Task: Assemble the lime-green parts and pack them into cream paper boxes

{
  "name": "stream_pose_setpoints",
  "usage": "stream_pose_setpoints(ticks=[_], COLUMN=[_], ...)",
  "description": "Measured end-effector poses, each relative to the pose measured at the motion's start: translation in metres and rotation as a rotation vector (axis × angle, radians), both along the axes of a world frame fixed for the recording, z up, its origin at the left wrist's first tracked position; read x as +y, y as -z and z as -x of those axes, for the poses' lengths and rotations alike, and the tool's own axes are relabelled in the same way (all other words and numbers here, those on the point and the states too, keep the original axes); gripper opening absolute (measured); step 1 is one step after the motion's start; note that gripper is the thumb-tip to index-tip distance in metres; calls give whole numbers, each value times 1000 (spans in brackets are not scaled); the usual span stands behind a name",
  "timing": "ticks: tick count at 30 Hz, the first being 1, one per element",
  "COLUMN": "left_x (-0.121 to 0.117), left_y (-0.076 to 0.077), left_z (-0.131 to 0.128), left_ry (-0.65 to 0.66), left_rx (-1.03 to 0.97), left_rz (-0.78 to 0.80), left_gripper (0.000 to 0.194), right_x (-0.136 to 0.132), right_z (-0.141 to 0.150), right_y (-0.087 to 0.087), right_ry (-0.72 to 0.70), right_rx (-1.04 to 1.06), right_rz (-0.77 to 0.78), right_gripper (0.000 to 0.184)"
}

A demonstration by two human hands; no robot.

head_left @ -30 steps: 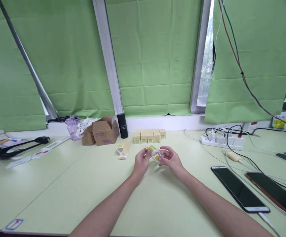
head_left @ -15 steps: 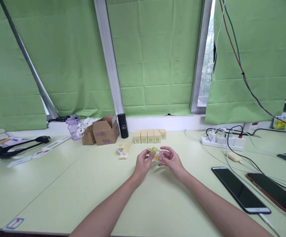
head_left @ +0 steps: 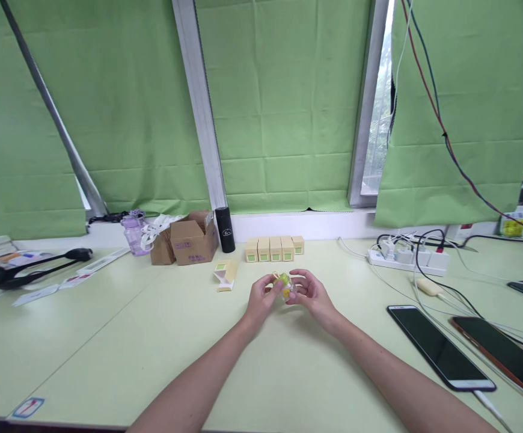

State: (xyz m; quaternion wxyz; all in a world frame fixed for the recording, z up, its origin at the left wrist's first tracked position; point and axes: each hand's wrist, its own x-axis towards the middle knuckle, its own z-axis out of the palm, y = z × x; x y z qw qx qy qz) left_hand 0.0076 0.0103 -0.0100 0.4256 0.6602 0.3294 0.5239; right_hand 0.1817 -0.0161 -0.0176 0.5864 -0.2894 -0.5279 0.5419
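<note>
Between my hands, above the table (head_left: 189, 361), is a small clear bottle (head_left: 287, 293) with a green cap, a cord loop and something yellow on its body. My left hand (head_left: 263, 296) pinches it around the cap end. The thumb and fingers of my right hand (head_left: 311, 296) close on its clear body from the other side. Just left of my hands lies a small cream carton (head_left: 226, 274) with an open flap. Behind them, several small cream boxes (head_left: 269, 249) with green labels stand in a row.
At the back left are a brown cardboard box (head_left: 193, 242), a black cylinder (head_left: 225, 230) and a purple bottle (head_left: 134, 233). To the right, a power strip (head_left: 408, 260), loose cables, a phone (head_left: 439, 346) and a darker phone (head_left: 505, 352) lie on the table.
The bottle has turned slightly in my hands, and its clear body now points more downward. My right hand has shifted a little to the left around it.
</note>
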Motion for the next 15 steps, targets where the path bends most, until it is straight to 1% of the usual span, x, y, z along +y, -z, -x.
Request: stream_pose_setpoints(ticks=[4, 15], left_x=[2, 3], left_y=[3, 5], left_z=[0, 1], left_ry=[4, -10], left_rx=[16, 21], left_rz=[34, 51], left_gripper=[49, 54], right_x=[-2, -2], right_z=[1, 2], right_y=[1, 1], right_ry=[-36, -35], right_rx=[-23, 10], right_rz=[-7, 16], right_gripper=[61, 63])
